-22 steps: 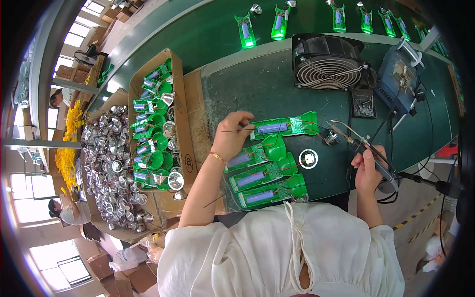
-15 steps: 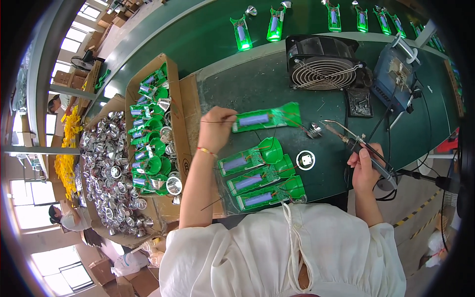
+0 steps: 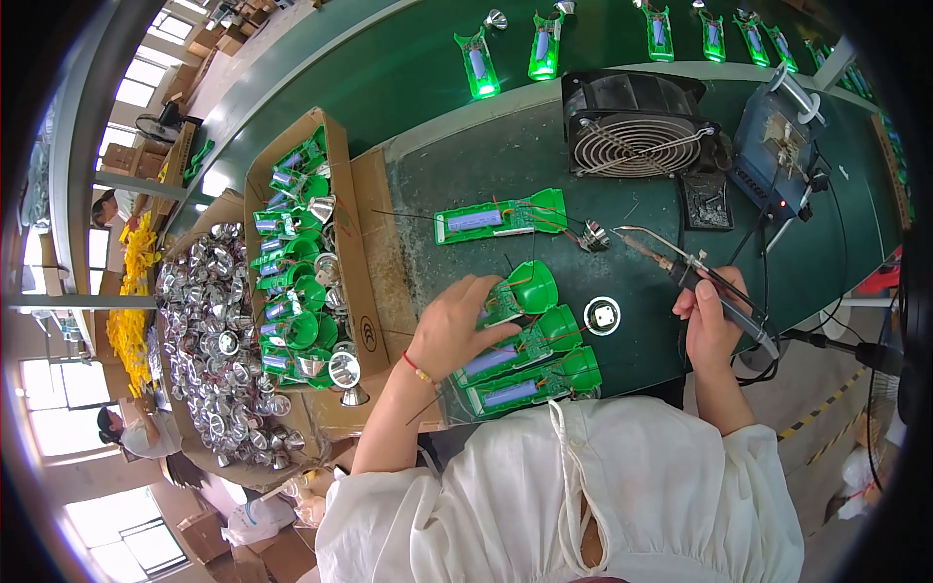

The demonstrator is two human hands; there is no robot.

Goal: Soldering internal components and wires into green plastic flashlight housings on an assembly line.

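Note:
My left hand (image 3: 455,325) lies over the farthest of three green plastic flashlight housings (image 3: 533,290) in the near group, fingers and thumb closed about its two long sides. My palm covers much of that housing's battery. Two more housings (image 3: 489,361) lie nearer me, each with a lilac cell, a circuit board and thin wires. In my right hand (image 3: 712,319) is a soldering iron (image 3: 692,279), its tip pointing left. Just beyond the tip sits a small silver reflector (image 3: 593,237), wired to another housing (image 3: 474,221) lying flat, apart from both hands.
A round white-rimmed piece (image 3: 604,316) lies beside the housings. Behind stand a black fan (image 3: 637,126), a small black tray (image 3: 708,202) and a blue soldering station (image 3: 768,146). Left are a carton (image 3: 355,243) of housings and a heap of reflectors (image 3: 219,340). Lit housings (image 3: 544,49) line the back.
My left hand has let go of the far housing and come nearer, onto the first of the three. That far housing now rests slightly further left. The iron stays in my right hand.

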